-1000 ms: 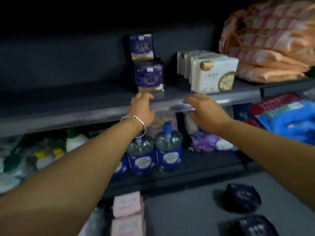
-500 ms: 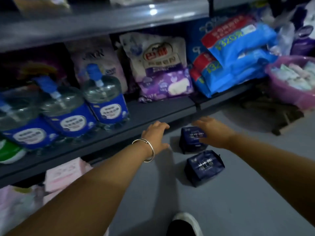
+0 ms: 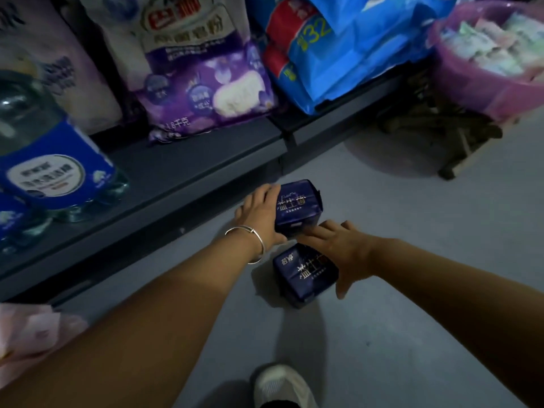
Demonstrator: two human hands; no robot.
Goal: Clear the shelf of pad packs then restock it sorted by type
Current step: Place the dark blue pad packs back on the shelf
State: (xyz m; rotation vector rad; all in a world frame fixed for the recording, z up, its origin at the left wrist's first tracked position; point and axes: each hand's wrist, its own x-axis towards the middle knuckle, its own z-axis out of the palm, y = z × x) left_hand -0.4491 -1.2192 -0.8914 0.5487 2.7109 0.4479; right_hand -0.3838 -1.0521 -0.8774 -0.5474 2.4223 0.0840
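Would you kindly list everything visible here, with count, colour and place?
pad packs: two, dark blue, on the grey floor by the shelf.
shelf: one, dark grey, low, left.
water jugs: at least two, clear with blue labels, shelf left.
powder bag: one, purple and white, shelf middle.
blue packs: several, blue and red, shelf right.
basin: one, pink, holding pale packets, upper right.
pink packs: pink, bottom left.
shoe: one, white, bottom.
left hand: bangled, holding the farther pack.
right hand: open, over the nearer pack.
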